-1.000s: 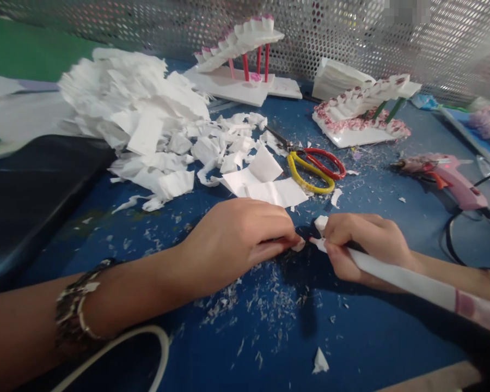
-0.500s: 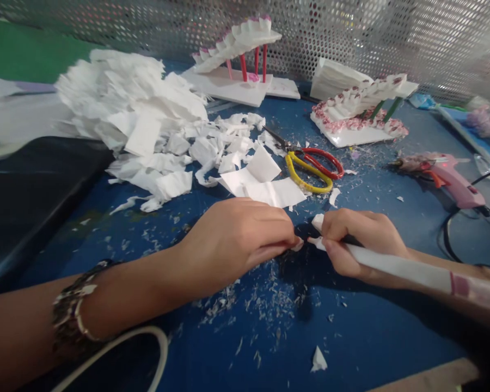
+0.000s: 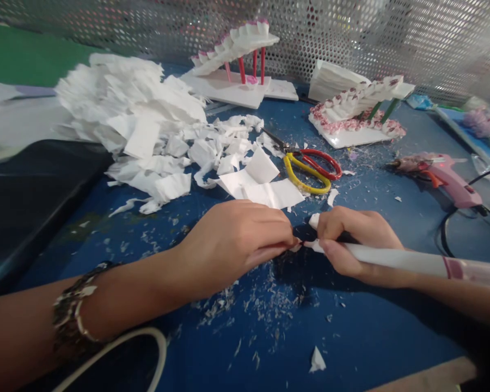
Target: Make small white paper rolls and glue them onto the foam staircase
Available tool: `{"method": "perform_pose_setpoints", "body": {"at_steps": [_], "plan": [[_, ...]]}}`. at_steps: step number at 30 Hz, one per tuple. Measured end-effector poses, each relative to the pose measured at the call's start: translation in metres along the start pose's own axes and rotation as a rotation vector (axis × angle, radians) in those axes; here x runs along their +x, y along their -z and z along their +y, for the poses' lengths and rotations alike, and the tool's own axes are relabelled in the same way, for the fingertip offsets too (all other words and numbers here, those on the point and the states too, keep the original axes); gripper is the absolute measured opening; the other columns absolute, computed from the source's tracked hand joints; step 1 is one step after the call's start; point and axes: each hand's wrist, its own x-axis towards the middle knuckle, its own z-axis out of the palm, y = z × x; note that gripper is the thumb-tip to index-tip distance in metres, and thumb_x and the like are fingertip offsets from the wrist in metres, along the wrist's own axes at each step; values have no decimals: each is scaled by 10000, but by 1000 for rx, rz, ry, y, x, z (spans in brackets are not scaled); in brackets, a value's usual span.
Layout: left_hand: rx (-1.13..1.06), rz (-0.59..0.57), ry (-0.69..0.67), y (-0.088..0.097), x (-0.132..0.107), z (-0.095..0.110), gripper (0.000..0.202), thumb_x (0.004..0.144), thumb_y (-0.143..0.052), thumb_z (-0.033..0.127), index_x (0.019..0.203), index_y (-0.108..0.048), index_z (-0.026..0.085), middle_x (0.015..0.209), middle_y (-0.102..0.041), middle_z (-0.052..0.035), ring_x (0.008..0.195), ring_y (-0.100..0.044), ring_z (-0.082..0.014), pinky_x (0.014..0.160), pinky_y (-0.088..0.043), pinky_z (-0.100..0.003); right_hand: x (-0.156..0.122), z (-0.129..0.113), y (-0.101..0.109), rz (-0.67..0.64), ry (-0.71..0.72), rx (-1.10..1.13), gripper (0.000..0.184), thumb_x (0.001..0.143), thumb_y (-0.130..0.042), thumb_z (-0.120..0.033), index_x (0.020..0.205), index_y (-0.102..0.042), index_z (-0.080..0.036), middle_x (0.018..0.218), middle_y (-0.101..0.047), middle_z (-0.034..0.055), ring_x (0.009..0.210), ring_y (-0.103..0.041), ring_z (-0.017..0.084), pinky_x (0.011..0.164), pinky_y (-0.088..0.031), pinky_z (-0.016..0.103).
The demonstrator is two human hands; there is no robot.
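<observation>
My left hand (image 3: 251,231) pinches a small scrap of white paper (image 3: 296,246) between fingertips and thumb. In my right hand (image 3: 357,239) is a white marker pen (image 3: 408,260), its reddish tip touching or almost touching that scrap. A small white piece (image 3: 314,220) also sticks out beside my right index finger; whether the hand grips it or it is the pen's cap, I cannot tell. Just beyond the hands lie folded white paper pieces (image 3: 261,179) and scissors (image 3: 308,169) with one red and one yellow handle.
Torn tissue-like paper (image 3: 130,109) is heaped at back left, near a black object (image 3: 36,201). Two small staircase models, one on red posts (image 3: 232,49) and one on green posts (image 3: 363,111), stand by the perforated metal screen. A pink glue gun (image 3: 445,174) with a cord lies right.
My right hand has shifted slightly left, bringing the pen tip up to the scrap in my left hand. The pen's back end has risen a little. My left hand stays nearly still.
</observation>
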Motion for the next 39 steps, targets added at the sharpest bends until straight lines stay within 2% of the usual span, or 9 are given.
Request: {"method": "perform_pose_setpoints", "body": {"at_steps": [12,20,27,39], "plan": [[23,0,-30,-2,-2,0,242,893,-417,210,804,-635,156,786,-663,-17,692,-589,-131,615,-387,-243,2,1,2,-20,-95,110,130,771,-479,-180,677,-390,-190,563,-470,-46,498,-417,66,461,-330,198],[131,-28,-68,1,-3,3,321,920,-325,199,817,-627,163,765,-668,-37,676,-593,-128,617,-407,-244,6,0,5,-42,-108,165,123,761,-470,-185,664,-395,-183,566,-472,-31,504,-419,79,461,-331,217],[183,12,-140,-2,-4,2,271,907,-354,186,840,-616,164,770,-667,-30,660,-582,-143,598,-391,-272,6,2,5,-52,-117,184,116,780,-457,-191,681,-397,-182,576,-472,-26,523,-423,86,477,-323,229],[201,17,-135,-1,-6,3,289,915,-335,190,821,-608,173,780,-668,-18,636,-567,-129,587,-376,-271,8,3,6,-95,-108,230,134,825,-434,-208,702,-390,-178,596,-473,-22,537,-422,87,481,-311,229]]}}
